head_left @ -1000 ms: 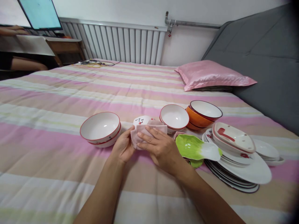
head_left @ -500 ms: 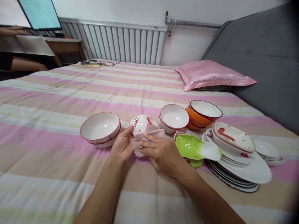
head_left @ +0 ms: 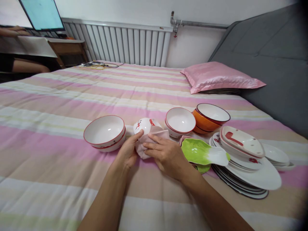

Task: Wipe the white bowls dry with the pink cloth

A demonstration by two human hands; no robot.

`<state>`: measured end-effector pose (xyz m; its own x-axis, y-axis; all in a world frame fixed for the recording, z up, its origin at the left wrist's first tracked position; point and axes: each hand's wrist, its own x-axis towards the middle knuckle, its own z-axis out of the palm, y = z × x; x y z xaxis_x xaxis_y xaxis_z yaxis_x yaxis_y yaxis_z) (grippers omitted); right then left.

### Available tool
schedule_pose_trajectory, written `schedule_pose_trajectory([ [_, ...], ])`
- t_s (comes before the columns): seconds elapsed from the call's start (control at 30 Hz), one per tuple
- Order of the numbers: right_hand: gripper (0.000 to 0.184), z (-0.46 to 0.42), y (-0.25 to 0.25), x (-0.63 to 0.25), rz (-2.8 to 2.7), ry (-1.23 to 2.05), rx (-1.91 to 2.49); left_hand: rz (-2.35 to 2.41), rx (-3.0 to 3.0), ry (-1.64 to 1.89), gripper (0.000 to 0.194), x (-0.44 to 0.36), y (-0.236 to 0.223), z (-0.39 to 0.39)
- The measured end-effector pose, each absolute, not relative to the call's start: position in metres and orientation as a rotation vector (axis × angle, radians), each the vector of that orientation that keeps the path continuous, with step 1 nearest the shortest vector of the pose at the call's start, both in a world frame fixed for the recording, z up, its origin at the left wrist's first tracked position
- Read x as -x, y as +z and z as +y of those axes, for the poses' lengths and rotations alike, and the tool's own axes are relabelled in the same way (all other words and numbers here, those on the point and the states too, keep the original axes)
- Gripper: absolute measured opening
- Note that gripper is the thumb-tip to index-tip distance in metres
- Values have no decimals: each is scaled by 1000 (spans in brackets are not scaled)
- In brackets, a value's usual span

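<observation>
1. Bowl (head_left: 143,124) of white, red-marked round ceramic is held tilted mid-view by the left hand (head_left: 128,148), fingers curled.
2. Pale pink fabric cloth (head_left: 142,147) is pressed against it by the right hand (head_left: 166,157); wiping seems unfinished.
3. At nine o'clock, red-rimmed white bowls (head_left: 104,131) are stacked; whether wiped cannot be told.

Across a striped fabric bedspread (head_left: 60,150), from left to right
Nested white round red-rimmed bowls (head_left: 104,130) lie leftmost; right of them, a white rounded ceramic bowl (head_left: 144,123) is in the person's left hand (head_left: 127,149), with a pink cloth (head_left: 141,149) between it and the right hand (head_left: 166,157). Next come smaller white red-rimmed bowls (head_left: 181,120), then orange round bowls (head_left: 202,120). Before these lies a green-and-white leaf-shaped dish (head_left: 197,150), left of stacked white plates (head_left: 269,176). Behind, a pink satin pillow (head_left: 221,77) lies near the grey padded headboard (head_left: 269,45).
</observation>
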<state>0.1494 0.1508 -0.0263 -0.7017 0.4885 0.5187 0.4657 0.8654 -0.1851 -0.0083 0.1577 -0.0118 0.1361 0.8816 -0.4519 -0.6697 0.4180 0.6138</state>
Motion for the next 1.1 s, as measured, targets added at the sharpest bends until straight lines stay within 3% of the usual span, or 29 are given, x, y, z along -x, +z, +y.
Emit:
schedule_pose_trajectory([
  [0.6, 31, 138, -1, -156, -2388, 91, 615, 610, -214, 1000, 46, 12, -11, 158],
  [1.1, 39, 139, 12, -169, -2415, 318, 647, 736, -178, 1139, 36, 11, -16, 163],
])
